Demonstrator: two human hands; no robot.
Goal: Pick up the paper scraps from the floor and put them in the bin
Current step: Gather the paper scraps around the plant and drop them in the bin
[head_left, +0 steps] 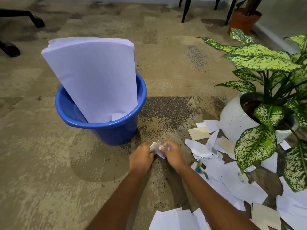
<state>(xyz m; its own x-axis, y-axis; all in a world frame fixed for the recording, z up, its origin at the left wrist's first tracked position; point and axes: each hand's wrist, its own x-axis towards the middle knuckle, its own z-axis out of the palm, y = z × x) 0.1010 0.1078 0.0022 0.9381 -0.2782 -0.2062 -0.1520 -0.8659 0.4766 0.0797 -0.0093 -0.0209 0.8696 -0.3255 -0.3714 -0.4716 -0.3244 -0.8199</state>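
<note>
At left, a round blue plastic bin [103, 130] upright on the mottled beige carpet floor [49, 163]. A tall sheaf of white paper sheets [93, 77] leaning inside, rising well above the rim. Probably too long to lie flat, so only a narrow opening free at the front. Right of the bin and nearer, left hand [141, 157] curled, pinching a small crumpled white paper scrap [157, 147]. Same scrap gripped from the other side by right hand [172, 155], fingers bent round it, likely bunching it small for that gap. Held low, near the bin's base, not yet over the rim. Further right, many torn white and cream paper scraps [232, 180] strewn on the carpet, apart from both hands, reaching a round white ceramic plant pot [232, 120] under speckled green leaves [255, 143].
</note>
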